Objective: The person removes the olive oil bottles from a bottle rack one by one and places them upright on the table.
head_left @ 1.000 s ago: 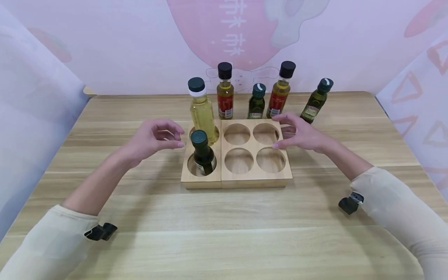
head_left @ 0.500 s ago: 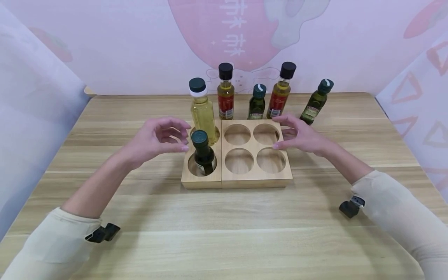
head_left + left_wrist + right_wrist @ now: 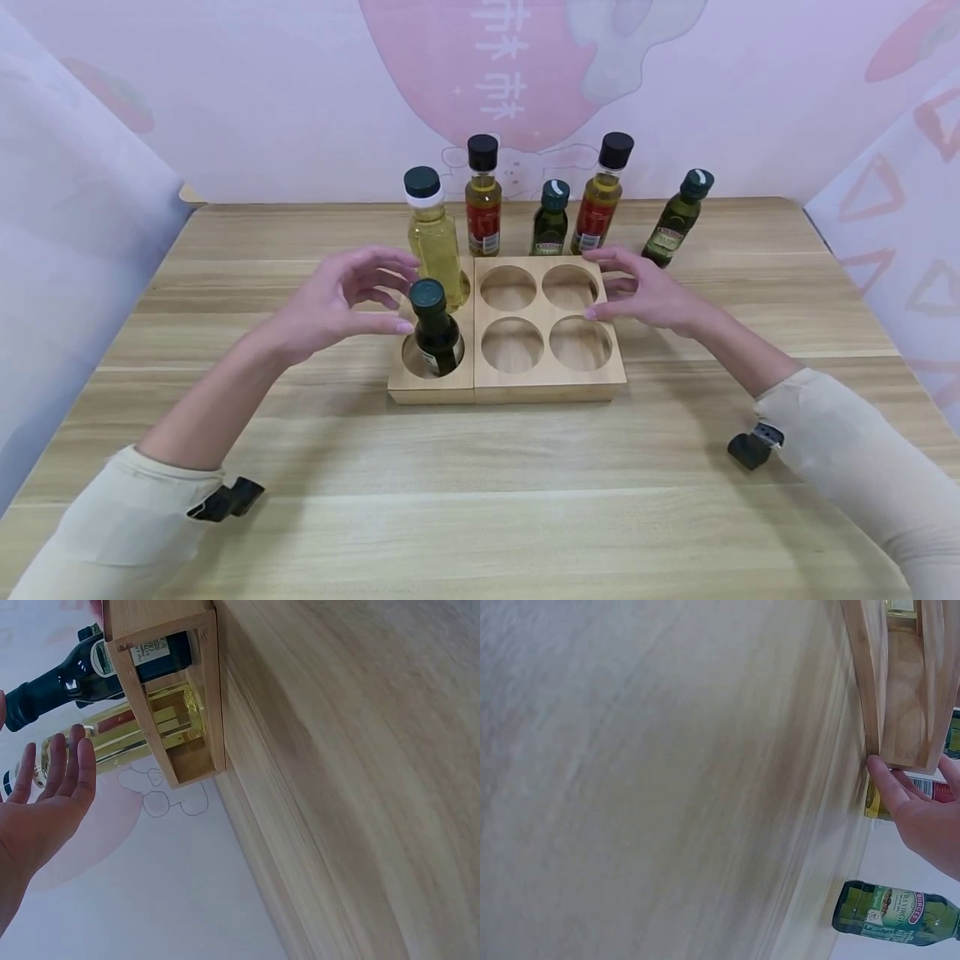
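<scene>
A wooden bottle rack (image 3: pixel 512 379) with round holes stands mid-table, a seam dividing its left pair of holes from the rest. The left pair holds a tall clear bottle of pale yellow oil (image 3: pixel 438 250) behind and a small dark green bottle (image 3: pixel 437 333) in front. My left hand (image 3: pixel 326 304) hovers at their left, fingers spread and gently bent, the thumb tip close to the dark bottle and the fingertips by the yellow one. At the rack's right end my right hand (image 3: pixel 645 292) grips the edge, thumb and fingers set against the wood (image 3: pixel 904 742).
Behind the rack stand two black-capped bottles with red labels, one left (image 3: pixel 483 208) and one right (image 3: pixel 598 204), with a small green bottle (image 3: pixel 550 221) between them. Another green bottle (image 3: pixel 672 225) stands farther right. A printed cloth (image 3: pixel 300 100) backs the table.
My left hand has moved right, closer to the two bottles in the rack, and its fingers have spread wider. The right hand keeps its place on the rack.
</scene>
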### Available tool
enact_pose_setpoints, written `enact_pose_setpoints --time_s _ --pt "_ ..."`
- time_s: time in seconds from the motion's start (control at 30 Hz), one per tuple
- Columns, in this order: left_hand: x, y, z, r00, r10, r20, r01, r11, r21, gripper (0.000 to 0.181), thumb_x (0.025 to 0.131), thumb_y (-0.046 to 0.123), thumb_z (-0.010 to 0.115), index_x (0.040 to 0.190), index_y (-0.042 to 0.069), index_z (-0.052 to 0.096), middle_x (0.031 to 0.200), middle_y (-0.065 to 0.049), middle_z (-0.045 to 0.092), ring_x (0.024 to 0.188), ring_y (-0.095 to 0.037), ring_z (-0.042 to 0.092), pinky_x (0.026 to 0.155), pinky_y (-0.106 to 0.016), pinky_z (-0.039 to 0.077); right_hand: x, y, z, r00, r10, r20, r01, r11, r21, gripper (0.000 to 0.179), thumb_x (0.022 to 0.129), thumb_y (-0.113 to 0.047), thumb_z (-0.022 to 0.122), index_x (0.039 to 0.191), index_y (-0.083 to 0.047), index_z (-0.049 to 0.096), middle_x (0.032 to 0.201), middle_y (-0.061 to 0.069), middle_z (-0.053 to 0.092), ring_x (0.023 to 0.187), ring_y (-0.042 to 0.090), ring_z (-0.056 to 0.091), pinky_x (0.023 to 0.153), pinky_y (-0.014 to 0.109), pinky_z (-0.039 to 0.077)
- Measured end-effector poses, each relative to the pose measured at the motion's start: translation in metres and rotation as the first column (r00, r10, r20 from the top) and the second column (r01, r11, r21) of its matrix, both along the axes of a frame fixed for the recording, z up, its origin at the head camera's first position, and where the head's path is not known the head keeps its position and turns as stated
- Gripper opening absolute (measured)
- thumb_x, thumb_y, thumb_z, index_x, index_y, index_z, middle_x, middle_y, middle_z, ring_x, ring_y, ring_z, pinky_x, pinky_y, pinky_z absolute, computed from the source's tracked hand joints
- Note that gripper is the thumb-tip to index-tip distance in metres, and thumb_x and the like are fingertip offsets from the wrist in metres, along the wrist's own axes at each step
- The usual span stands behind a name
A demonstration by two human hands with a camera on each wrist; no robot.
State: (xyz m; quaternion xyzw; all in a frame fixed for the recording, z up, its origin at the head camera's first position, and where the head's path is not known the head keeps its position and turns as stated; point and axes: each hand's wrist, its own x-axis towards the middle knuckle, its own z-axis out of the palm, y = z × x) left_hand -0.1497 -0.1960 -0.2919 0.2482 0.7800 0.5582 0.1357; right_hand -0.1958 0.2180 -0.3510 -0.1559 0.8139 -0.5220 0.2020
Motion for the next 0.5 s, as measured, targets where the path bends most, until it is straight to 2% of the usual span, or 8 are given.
enact_pose_setpoints --time_s 0.23,0.5 --pt "-0.001 0.005 -0.002 1.000 -0.016 -0.013 0.017 0.999 0.027 0.061 0.081 -0.006 0.082 0.137 -0.007 0.058 0.132 -0.011 0.065 0.117 -0.025 0.064 0.099 -0.031 0.053 0.000 0.002 -0.002 1.000 -0.011 0.000 0.011 1.000 -0.003 0.081 0.088 -0.006 0.082 0.156 -0.006 0.038 0.157 0.014 0.039 0.141 0.041 0.047 0.109 0.045 0.048" --pt "-0.001 0.014 -0.005 1.000 0.006 0.024 -0.007 0.999 0.031 0.050 0.085 -0.007 0.080 0.132 -0.005 0.065 0.117 -0.004 0.073 0.106 -0.021 0.071 0.097 -0.031 0.056 0.000 0.001 -0.002 1.000 -0.008 0.005 0.008 1.000 -0.006 0.082 0.089 -0.007 0.082 0.157 -0.006 0.037 0.154 0.019 0.041 0.139 0.042 0.048 0.111 0.046 0.047"
